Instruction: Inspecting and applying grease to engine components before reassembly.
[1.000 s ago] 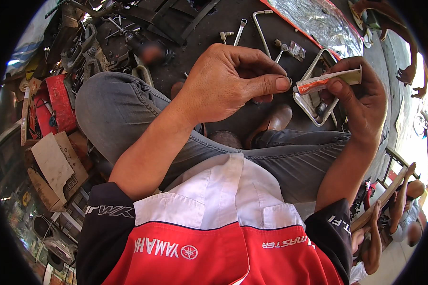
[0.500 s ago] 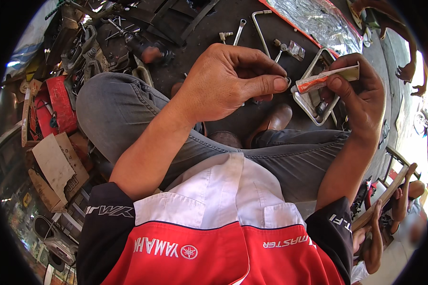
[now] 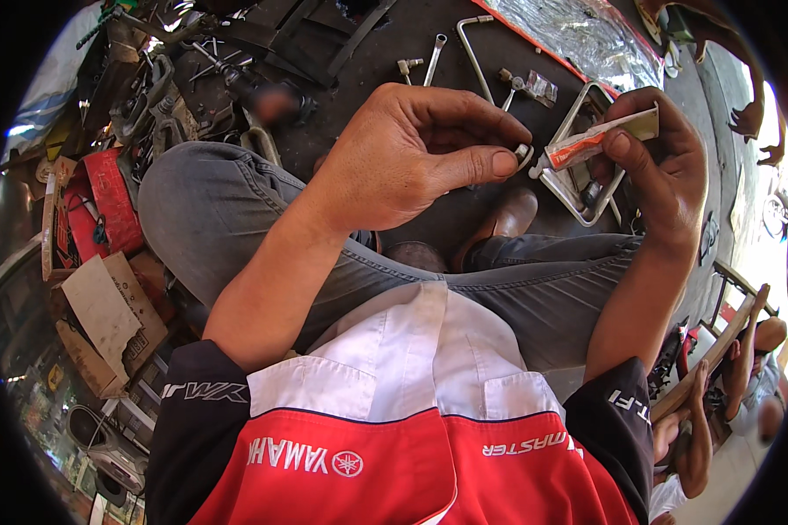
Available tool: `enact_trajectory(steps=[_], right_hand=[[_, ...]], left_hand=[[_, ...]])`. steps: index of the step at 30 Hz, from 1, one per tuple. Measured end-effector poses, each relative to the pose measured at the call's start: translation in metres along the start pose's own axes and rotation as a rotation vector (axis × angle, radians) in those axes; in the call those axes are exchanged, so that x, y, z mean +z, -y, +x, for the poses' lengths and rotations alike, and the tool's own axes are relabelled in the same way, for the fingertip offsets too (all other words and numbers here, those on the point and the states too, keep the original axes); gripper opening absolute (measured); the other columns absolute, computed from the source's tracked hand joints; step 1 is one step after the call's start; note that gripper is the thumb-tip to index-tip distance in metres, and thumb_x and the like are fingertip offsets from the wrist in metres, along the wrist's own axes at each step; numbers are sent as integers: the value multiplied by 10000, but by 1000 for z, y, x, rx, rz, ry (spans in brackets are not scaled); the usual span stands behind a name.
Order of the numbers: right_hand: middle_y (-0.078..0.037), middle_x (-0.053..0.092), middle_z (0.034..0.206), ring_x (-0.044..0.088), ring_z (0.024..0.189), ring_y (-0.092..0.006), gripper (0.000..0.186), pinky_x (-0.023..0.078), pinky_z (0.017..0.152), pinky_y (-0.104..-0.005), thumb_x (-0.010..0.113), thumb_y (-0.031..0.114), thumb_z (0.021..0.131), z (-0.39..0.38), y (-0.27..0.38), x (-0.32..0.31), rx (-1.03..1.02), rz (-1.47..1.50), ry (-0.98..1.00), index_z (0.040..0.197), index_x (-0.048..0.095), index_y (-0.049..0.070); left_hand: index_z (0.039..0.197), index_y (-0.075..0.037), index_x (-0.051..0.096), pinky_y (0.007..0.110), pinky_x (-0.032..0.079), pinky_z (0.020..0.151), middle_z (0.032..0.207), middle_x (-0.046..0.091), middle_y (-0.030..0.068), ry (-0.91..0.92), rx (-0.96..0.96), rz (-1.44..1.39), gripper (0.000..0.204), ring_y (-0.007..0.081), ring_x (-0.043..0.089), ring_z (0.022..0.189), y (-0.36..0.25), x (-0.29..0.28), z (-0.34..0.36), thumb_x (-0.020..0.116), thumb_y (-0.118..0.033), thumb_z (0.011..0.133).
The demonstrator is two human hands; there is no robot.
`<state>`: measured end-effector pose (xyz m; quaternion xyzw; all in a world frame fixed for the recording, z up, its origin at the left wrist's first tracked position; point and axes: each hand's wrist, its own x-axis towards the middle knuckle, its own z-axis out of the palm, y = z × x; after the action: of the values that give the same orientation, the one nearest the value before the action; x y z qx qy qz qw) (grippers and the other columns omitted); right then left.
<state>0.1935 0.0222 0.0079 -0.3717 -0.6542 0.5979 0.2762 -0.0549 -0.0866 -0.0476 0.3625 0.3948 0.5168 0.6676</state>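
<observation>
Left hand [image 3: 403, 162]: pinched on small shiny rounded piece [image 3: 524, 154] | right hand [image 3: 667, 171]: pinching orange-and-white squeeze tube [image 3: 578, 151] toward its flat end, apparently keeping nozzle [image 3: 539, 165] free | tube: between hands, nozzle just beside piece

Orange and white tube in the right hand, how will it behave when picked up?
The tube is probably soft, since it looks flattened toward its tail. It's likely light, being small and pinched in the right hand.
</observation>
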Motion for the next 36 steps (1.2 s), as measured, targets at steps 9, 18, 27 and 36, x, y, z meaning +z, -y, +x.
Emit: enact_trajectory(steps=[9, 18, 27, 36], right_hand=[[-83, 708, 899, 665, 676, -115, 327, 532, 598, -254, 818, 198, 920, 5, -8, -2, -9, 127, 63, 1100, 663, -27], [-94, 728, 930, 713, 719, -143, 268, 556, 606, -264, 763, 202, 976, 12, -25, 9, 58, 510, 66, 1115, 647, 5], [-147, 752, 970, 752, 802, -200, 262, 623, 721, -319, 784, 127, 970, 7, -22, 49, -175, 316, -367, 1120, 660, -48], [-112, 766, 961, 754, 831, -160, 221, 629, 763, -280, 805, 33, 934, 0, -19, 70, -357, -19, -420, 1088, 668, -47]], left_hand=[[1204, -6, 752, 267, 601, 904, 1087, 784, 84, 48, 37, -35, 285, 134, 751, 986, 1, -3, -1, 799, -35, 924], [1244, 10, 720, 295, 618, 859, 1087, 776, 113, 66, 45, -293, 290, 197, 771, 958, -2, -4, -2, 752, -107, 981], [1091, 0, 726, 275, 628, 760, 1006, 780, 110, -345, 141, -188, 171, 187, 774, 860, -1, -2, 4, 780, -102, 965], [1032, 4, 728, 238, 622, 750, 954, 779, 84, -452, 225, -57, 153, 102, 742, 833, 2, 8, 5, 816, -70, 930]])
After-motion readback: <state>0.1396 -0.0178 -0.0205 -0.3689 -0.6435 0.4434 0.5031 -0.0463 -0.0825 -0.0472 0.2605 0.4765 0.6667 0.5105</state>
